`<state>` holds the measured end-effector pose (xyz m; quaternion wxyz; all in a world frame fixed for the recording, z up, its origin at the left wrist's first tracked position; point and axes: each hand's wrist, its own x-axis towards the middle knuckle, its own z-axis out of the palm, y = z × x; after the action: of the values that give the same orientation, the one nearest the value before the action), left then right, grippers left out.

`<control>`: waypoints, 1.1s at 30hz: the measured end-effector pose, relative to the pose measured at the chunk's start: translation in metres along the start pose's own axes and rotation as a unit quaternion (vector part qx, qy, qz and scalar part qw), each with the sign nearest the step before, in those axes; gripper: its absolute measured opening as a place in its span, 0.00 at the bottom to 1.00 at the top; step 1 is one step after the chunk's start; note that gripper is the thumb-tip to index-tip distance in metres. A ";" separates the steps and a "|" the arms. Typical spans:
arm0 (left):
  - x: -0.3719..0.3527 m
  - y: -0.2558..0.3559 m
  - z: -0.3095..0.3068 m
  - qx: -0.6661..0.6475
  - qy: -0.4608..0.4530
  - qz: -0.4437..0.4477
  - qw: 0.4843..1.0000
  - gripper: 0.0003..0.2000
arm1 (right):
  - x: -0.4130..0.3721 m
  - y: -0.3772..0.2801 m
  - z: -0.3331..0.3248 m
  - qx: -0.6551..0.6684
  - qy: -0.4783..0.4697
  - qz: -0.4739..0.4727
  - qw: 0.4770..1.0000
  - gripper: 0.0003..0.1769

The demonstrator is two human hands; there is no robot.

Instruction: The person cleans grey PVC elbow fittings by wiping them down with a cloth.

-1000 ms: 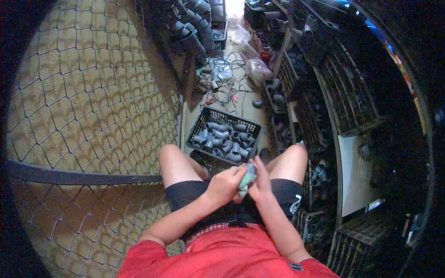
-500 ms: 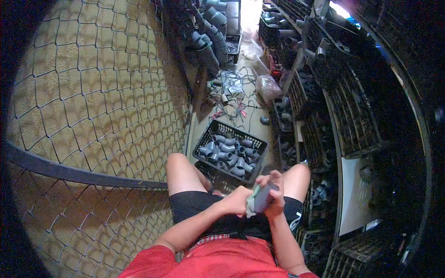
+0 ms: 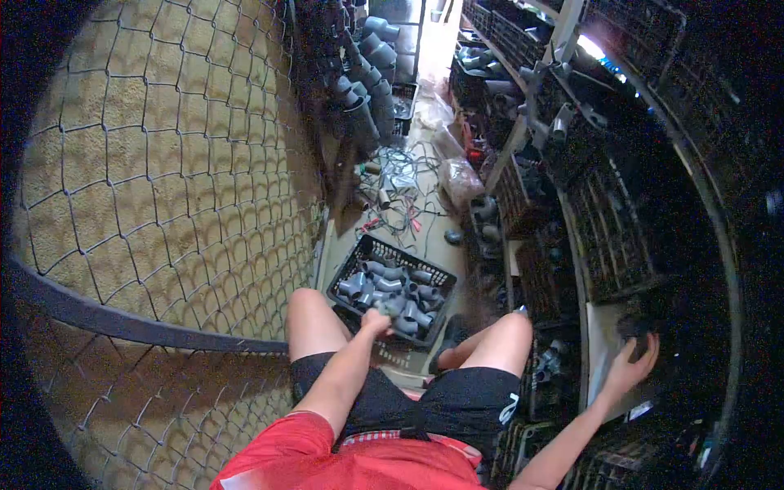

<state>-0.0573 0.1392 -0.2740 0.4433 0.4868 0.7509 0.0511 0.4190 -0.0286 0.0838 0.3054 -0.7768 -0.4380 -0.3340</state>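
My left hand [image 3: 376, 322] is closed over the near side of a black plastic crate [image 3: 449, 286]. A small pale green cloth [image 3: 389, 309], partly blurred, shows at its fingers, just above the fittings. Grey elbow pipe fittings [image 3: 412, 317] lie jumbled in the crate, on the floor in front of my knees. Far out to the right, my right hand [image 3: 629, 371] reaches to the shelving. Its thumb and fingers curve round a dark piece [image 3: 642, 349] that looks like a pipe fitting; shadow hides its detail.
Chain-link fence [image 3: 188, 163] with a metal rail [image 3: 147, 322] runs along my left. Shelves of dark crates [image 3: 608, 237] line the right. Cords and scraps [image 3: 400, 188] litter the floor ahead, with a plastic bag [image 3: 461, 180] beside them. Stacked grey fittings [image 3: 376, 90] stand at the back left.
My hands have parted from above my lap, where they held a grey fitting and the cloth. The left has moved forward to the crate, the right out to the shelving.
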 end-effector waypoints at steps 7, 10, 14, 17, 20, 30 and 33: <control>0.004 0.009 -0.002 -0.198 0.021 -0.093 0.975 0.07 | -0.016 0.104 0.037 -0.232 -0.181 0.108 0.950 0.34; 0.040 -0.006 0.029 -0.312 -0.025 -0.062 0.948 0.06 | -0.009 0.087 0.025 -0.252 -0.208 0.098 0.940 0.35; -0.054 0.062 -0.026 -0.204 -0.026 0.038 0.978 0.07 | -0.010 0.169 0.040 -0.212 -0.177 0.143 0.950 0.38; -0.034 0.041 0.004 -0.135 -0.010 0.142 0.981 0.08 | -0.021 0.198 0.037 -0.223 -0.186 0.125 0.949 0.38; -0.040 0.036 0.001 -0.248 -0.109 0.085 0.959 0.13 | -0.041 0.217 0.052 -0.197 -0.171 0.133 0.956 0.36; -0.098 0.080 -0.047 -0.195 0.002 0.171 0.966 0.36 | -0.087 -0.043 -0.029 0.456 -0.078 0.296 0.836 0.30; -0.185 0.117 -0.061 -0.307 0.071 0.334 0.888 0.31 | -0.125 -0.137 -0.011 0.541 -0.403 0.358 0.645 0.25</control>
<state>0.0040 0.0778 -0.0640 0.4730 0.5439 0.5200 0.4584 0.2459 -0.0377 0.0169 0.5605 -0.6271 -0.3087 0.4442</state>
